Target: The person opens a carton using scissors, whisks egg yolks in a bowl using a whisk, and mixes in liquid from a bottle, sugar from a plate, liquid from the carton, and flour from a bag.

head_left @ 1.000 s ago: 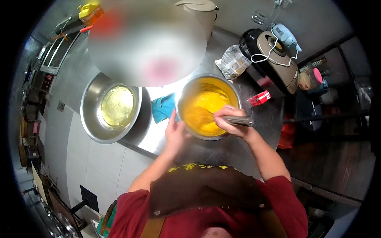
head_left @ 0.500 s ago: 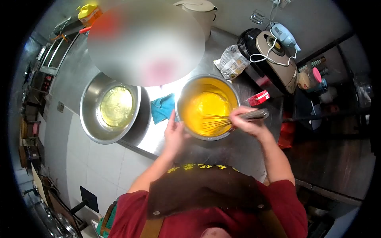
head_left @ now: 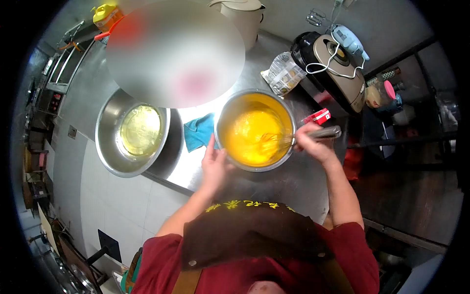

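Note:
A metal bowl (head_left: 260, 99) with yellow batter-like liquid (head_left: 252, 130) stands on the steel counter in front of me. My right hand (head_left: 314, 142) is closed round the handle of a wire whisk (head_left: 329, 133) at the bowl's right rim. The whisk's wires dip into the yellow liquid and are blurred. At the lower left of the bowl, my left hand (head_left: 214, 164) holds its side, fingers against the outer wall. Beside that hand lies a teal cloth (head_left: 198, 133). Further left, a larger metal basin (head_left: 108, 142) contains clear, pale yellowish liquid (head_left: 142, 131).
Right of the bowl are a small red box (head_left: 318, 116), a printed plastic bag (head_left: 284, 74) and a rice cooker (head_left: 338, 68) with a light-blue hand mixer (head_left: 350, 41) on top. A pale bucket (head_left: 242, 24) stands behind. A blurred oval hides the back of the counter.
The whisk has swept through the yellow liquid, and its handle has shifted right and slightly up with my right hand. My left hand stays at the bowl.

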Demonstrator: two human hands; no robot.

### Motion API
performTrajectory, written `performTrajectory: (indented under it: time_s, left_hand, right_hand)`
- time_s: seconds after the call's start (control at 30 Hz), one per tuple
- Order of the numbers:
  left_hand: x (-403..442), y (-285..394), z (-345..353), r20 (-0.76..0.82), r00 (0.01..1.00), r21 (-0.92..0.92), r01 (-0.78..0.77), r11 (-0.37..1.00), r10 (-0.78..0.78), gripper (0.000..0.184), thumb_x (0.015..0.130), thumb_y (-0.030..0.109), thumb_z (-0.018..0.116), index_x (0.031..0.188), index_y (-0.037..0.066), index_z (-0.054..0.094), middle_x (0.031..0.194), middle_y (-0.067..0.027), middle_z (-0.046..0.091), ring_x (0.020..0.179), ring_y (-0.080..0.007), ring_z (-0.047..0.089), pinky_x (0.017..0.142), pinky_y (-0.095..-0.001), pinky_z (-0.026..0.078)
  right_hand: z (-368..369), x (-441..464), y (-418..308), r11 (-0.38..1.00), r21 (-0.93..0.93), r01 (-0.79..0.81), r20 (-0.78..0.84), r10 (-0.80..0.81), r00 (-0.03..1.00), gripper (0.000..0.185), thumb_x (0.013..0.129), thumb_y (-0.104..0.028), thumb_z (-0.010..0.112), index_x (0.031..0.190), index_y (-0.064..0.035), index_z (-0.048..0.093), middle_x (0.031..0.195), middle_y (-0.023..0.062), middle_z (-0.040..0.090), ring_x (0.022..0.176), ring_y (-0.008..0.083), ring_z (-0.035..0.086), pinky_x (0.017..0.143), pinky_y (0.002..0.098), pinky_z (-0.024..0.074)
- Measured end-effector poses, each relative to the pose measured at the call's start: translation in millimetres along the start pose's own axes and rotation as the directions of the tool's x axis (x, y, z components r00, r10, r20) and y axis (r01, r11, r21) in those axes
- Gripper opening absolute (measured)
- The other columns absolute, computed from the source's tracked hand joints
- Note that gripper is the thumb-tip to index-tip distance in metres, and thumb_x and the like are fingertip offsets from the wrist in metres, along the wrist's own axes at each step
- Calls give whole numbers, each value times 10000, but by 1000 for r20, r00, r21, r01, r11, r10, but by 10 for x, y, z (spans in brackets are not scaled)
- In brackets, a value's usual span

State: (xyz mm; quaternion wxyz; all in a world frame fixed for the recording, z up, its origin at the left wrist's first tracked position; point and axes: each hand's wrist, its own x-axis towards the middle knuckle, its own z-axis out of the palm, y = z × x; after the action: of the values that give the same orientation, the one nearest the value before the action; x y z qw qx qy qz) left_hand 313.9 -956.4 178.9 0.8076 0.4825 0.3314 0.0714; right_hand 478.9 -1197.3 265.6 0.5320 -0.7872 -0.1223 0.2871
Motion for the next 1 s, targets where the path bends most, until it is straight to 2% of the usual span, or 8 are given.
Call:
performTrajectory:
  time_s: [0.1, 0.2, 0.37, 0.47, 0.57, 0.8, 0.87, 1.0]
  left_hand:
    - [-15, 9, 23, 7, 1000, 22, -17, 1000, 17, 609, 940, 38, 500, 1477, 175, 248, 786, 38, 419, 671, -30, 496, 571, -208, 582]
    - [-10, 11, 38, 3, 1000, 16, -28, 999, 28, 600, 940, 40, 500, 1473, 172, 258, 781, 37, 417, 670, -29, 499, 564, -208, 581]
    - [-24, 104, 96, -44, 999, -93, -15, 996, 11, 614, 933, 23, 489, 1479, 77, 215, 750, 2, 484, 556, -78, 519, 499, -226, 490]
    - [-20, 26, 46, 2, 999, 5, -41, 999, 41, 607, 936, 22, 486, 1478, 81, 220, 751, 0, 483, 569, -84, 525, 511, -227, 494]
    - [9, 10, 88, 7, 998, -31, -57, 998, 57, 598, 936, 17, 485, 1474, 86, 232, 756, 2, 475, 583, -87, 526, 519, -234, 499]
    - [9, 10, 40, 11, 1000, -26, -16, 1000, 16, 582, 944, 37, 492, 1466, 170, 271, 794, 23, 450, 664, -38, 512, 546, -210, 578]
    - [-6, 2, 41, 36, 999, -33, -19, 999, 20, 582, 944, 37, 492, 1466, 170, 272, 791, 23, 449, 666, -37, 511, 547, -210, 577]
    - [-19, 15, 127, -5, 999, -40, -39, 998, 38, 610, 927, 25, 504, 1472, 92, 240, 768, 7, 464, 564, -67, 482, 489, -225, 471]
  right_hand:
    - [135, 268, 258, 961, -164, 223, -325, -266, 908, 89, 831, -170, 642, 839, -82, 629, 788, 20, 638, 782, 145, 612, 682, 274, 506]
    - [491, 315, 441, 855, -223, 469, -111, -500, 859, 113, 810, -141, 664, 890, -62, 658, 829, 95, 649, 906, 166, 620, 802, 318, 492]
    - [90, -68, 271, 984, 162, 80, 15, -84, 996, 49, 821, -84, 635, 861, -65, 656, 853, 66, 660, 746, 147, 640, 675, 287, 523]
    - [83, 112, 327, 949, -67, 308, -267, -315, 911, 45, 812, -71, 656, 855, -58, 660, 852, 73, 657, 764, 161, 637, 693, 279, 516]
    - [518, 352, 300, 736, -298, 608, -176, -668, 723, 134, 810, -57, 657, 937, -13, 660, 865, 86, 658, 817, 172, 635, 737, 300, 504]
    - [59, 76, 73, 910, -146, 388, 129, -372, 919, 82, 780, -93, 644, 821, -22, 644, 765, 80, 637, 703, 172, 620, 644, 302, 488]
    - [48, 53, -303, 766, -423, 485, 22, -526, 850, 35, 782, -62, 638, 786, -32, 620, 811, 104, 645, 688, 218, 643, 625, 311, 507]
    - [485, 363, -83, 715, -347, 607, -179, -686, 705, 46, 774, -47, 645, 817, -31, 645, 800, 107, 652, 743, 234, 651, 673, 320, 512]
